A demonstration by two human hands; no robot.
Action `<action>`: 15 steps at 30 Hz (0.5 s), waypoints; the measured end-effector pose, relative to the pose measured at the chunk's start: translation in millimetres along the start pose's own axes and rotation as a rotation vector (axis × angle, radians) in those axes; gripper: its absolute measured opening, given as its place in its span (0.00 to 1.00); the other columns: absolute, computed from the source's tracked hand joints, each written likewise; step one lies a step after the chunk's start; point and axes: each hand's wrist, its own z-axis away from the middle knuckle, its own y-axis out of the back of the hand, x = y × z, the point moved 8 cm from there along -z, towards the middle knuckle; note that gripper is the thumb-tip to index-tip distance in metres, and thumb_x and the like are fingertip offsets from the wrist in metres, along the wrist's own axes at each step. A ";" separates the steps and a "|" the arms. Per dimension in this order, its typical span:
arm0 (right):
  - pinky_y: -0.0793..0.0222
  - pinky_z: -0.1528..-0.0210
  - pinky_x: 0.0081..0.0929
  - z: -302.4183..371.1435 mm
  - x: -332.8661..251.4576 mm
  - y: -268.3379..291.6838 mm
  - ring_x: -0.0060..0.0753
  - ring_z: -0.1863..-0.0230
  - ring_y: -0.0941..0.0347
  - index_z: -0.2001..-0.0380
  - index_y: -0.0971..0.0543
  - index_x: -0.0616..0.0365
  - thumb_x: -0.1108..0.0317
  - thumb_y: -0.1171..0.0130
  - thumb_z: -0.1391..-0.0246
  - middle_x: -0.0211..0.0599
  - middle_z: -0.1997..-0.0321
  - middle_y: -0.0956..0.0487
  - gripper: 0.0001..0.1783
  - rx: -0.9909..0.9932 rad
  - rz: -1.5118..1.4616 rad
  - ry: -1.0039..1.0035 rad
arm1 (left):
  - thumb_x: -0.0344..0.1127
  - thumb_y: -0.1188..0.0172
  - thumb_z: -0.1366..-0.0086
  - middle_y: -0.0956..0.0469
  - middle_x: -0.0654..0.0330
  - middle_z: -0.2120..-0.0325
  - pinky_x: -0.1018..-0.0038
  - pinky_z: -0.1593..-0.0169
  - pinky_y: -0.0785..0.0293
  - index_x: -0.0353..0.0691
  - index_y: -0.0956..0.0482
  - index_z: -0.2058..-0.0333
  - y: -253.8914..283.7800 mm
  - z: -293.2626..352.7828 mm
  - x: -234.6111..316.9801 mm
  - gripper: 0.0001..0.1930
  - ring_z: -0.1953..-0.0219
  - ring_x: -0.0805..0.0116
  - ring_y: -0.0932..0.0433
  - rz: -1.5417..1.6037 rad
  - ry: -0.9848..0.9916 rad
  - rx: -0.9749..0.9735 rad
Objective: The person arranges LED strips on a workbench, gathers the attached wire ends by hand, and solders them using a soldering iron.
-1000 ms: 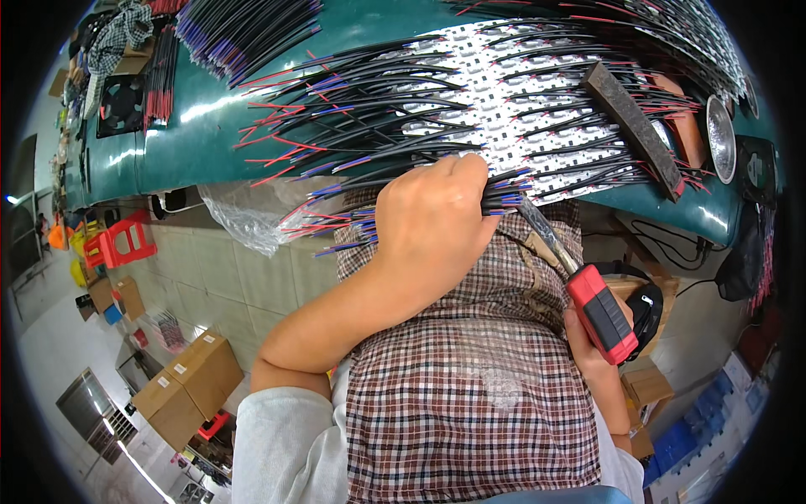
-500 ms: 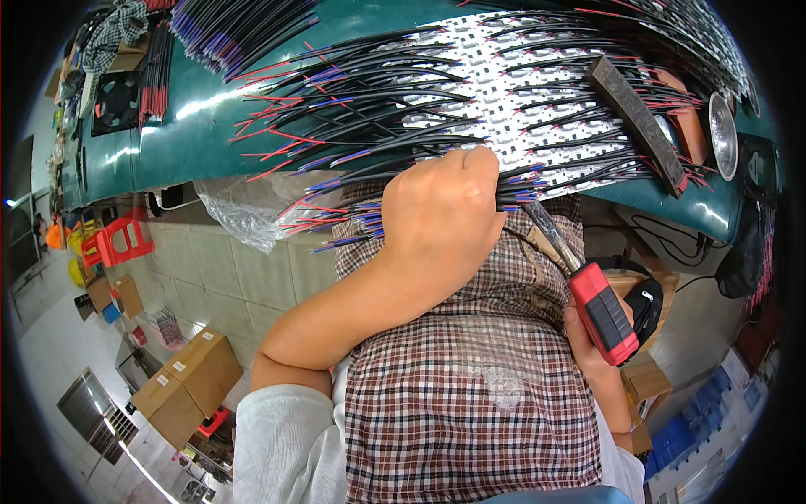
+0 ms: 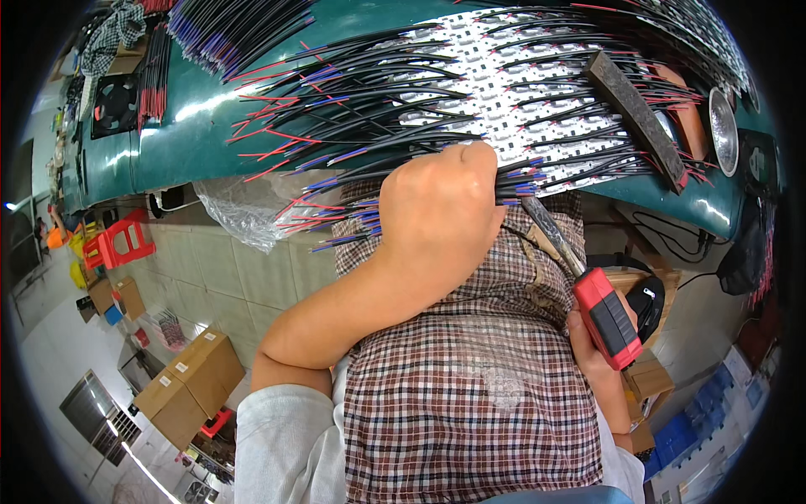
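My left hand (image 3: pixel 441 189) is closed, knuckles up, at the near edge of a white circuit-board panel (image 3: pixel 495 88). Out of both sides of the fist stick black wires (image 3: pixel 519 185) with blue and red ends; its fingertips are hidden. Lower right, my right hand (image 3: pixel 598 357) grips the red and black handle of a soldering iron (image 3: pixel 606 317). The iron's metal shaft points up and left, its dark tip close to the wire ends right of my left hand. Whether the tip touches them I cannot tell. Rows of black wires spread from the panel to both sides.
A dark metal bar (image 3: pixel 635 122) lies across the wires on the panel's right, near a metal bowl (image 3: pixel 723 132). More wire bundles (image 3: pixel 239 34) lie at the back left of the green table (image 3: pixel 197 155). A clear plastic bag (image 3: pixel 252 214) hangs below its front edge.
My right hand and the soldering iron have shifted slightly right and down. My left hand keeps its grip almost in place.
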 end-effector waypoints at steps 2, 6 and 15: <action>0.28 0.68 0.26 0.0 1.5 -0.8 0.37 0.75 0.23 0.67 0.23 0.66 0.78 0.33 0.60 0.42 0.72 0.21 0.13 -0.005 0.010 -0.016 | 0.31 0.29 0.53 0.25 0.54 0.80 0.61 0.73 0.30 0.37 0.27 0.75 -1.1 -1.7 -4.2 0.13 0.77 0.52 0.23 0.015 0.018 -0.016; 0.28 0.70 0.27 -2.7 0.3 -2.4 0.39 0.76 0.23 0.69 0.22 0.66 0.79 0.33 0.61 0.42 0.73 0.22 0.12 0.003 -0.005 0.018 | 0.31 0.30 0.52 0.25 0.54 0.80 0.61 0.72 0.30 0.35 0.26 0.76 -1.9 -2.7 -5.4 0.12 0.77 0.52 0.23 0.047 0.038 -0.061; 0.30 0.73 0.27 -6.9 -8.0 -4.6 0.39 0.77 0.24 0.70 0.22 0.65 0.79 0.34 0.60 0.41 0.75 0.23 0.11 -0.033 0.045 0.107 | 0.30 0.28 0.56 0.25 0.55 0.79 0.62 0.72 0.29 0.37 0.27 0.74 -3.5 2.0 0.0 0.15 0.76 0.53 0.23 0.003 -0.007 -0.019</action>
